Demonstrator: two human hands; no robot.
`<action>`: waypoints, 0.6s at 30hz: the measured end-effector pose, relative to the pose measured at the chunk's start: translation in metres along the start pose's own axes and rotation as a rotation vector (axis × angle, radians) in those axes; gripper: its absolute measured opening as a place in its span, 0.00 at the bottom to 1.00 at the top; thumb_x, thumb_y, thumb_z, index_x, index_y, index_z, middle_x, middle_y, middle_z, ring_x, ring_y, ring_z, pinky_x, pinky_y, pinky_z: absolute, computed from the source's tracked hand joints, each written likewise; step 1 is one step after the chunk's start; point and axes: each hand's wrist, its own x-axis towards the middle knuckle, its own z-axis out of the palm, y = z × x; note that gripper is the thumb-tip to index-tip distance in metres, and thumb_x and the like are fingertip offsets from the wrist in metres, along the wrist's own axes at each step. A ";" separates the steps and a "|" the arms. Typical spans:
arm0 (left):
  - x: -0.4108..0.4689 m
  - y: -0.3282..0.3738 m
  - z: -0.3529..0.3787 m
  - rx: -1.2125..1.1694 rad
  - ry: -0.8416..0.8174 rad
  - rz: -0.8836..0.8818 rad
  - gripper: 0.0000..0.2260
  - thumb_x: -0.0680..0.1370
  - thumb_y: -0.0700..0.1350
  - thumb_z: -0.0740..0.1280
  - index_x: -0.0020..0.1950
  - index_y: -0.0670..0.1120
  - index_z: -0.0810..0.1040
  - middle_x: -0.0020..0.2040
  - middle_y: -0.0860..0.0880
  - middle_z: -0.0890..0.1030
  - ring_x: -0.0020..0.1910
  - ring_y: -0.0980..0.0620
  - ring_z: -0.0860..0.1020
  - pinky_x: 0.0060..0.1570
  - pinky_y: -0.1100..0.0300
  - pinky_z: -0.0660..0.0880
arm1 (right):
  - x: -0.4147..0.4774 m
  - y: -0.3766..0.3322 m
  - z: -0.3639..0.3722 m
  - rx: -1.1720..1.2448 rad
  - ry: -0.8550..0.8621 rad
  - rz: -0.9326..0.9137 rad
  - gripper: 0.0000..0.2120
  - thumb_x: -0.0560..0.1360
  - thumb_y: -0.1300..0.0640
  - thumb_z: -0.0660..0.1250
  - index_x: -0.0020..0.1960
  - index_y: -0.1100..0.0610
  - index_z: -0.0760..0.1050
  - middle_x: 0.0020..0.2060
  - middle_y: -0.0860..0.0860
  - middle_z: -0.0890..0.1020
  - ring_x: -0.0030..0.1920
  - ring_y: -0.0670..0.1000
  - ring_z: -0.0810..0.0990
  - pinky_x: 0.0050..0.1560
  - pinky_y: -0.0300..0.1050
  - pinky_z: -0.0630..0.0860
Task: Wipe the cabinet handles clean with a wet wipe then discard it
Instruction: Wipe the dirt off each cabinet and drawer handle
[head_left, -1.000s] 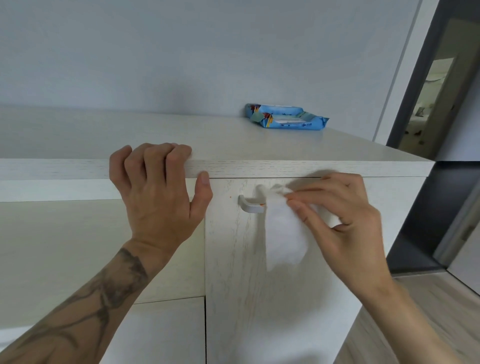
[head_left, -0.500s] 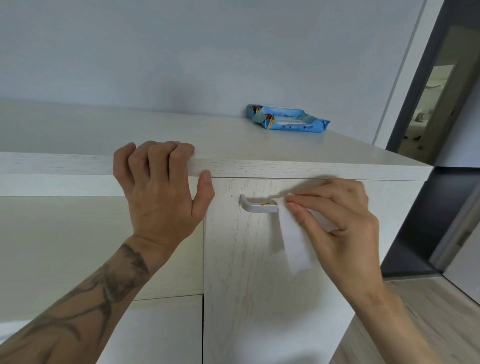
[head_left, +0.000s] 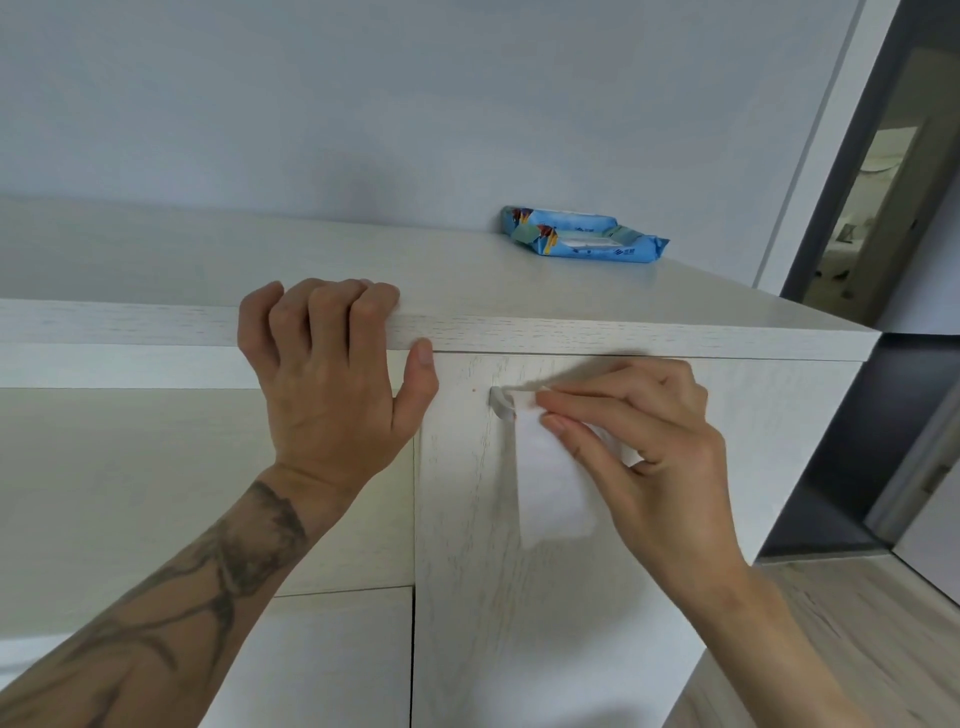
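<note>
A white wet wipe (head_left: 553, 483) hangs over the pale cabinet handle (head_left: 501, 405) near the top of the white door (head_left: 467, 545). My right hand (head_left: 644, 447) pinches the wipe around the handle, and only the handle's left end shows. My left hand (head_left: 332, 379) grips the front edge of the cabinet top (head_left: 571, 332), fingers curled over it and thumb on the door's upper left corner.
A blue wet-wipe pack (head_left: 579, 236) lies at the back of the cabinet top by the wall. A dark doorway (head_left: 883, 208) opens to the right, with wooden floor (head_left: 831, 623) below. More white cabinet fronts (head_left: 156, 493) extend to the left.
My right hand slid the wipe right along the handle half a second ago, then back left, covering most of it again. My left hand kept its grip on the cabinet edge.
</note>
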 end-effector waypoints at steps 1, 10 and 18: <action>0.000 0.000 0.000 0.000 -0.001 0.000 0.17 0.84 0.54 0.58 0.61 0.41 0.75 0.55 0.43 0.74 0.57 0.40 0.71 0.71 0.45 0.58 | 0.001 0.003 -0.003 -0.009 -0.008 -0.013 0.08 0.79 0.55 0.74 0.57 0.48 0.86 0.53 0.40 0.85 0.60 0.52 0.77 0.59 0.63 0.73; 0.001 0.002 -0.002 0.013 -0.025 -0.009 0.17 0.84 0.54 0.57 0.61 0.41 0.74 0.53 0.39 0.79 0.57 0.40 0.70 0.69 0.42 0.61 | 0.003 -0.013 0.019 -0.015 0.011 0.012 0.06 0.81 0.51 0.72 0.57 0.45 0.86 0.49 0.38 0.81 0.58 0.43 0.72 0.60 0.48 0.67; 0.002 0.002 -0.005 0.017 -0.040 -0.015 0.18 0.84 0.54 0.56 0.60 0.41 0.75 0.53 0.40 0.79 0.57 0.41 0.70 0.71 0.45 0.58 | 0.000 -0.015 0.009 -0.080 0.088 0.036 0.05 0.79 0.53 0.74 0.53 0.47 0.87 0.45 0.42 0.82 0.55 0.48 0.74 0.59 0.54 0.69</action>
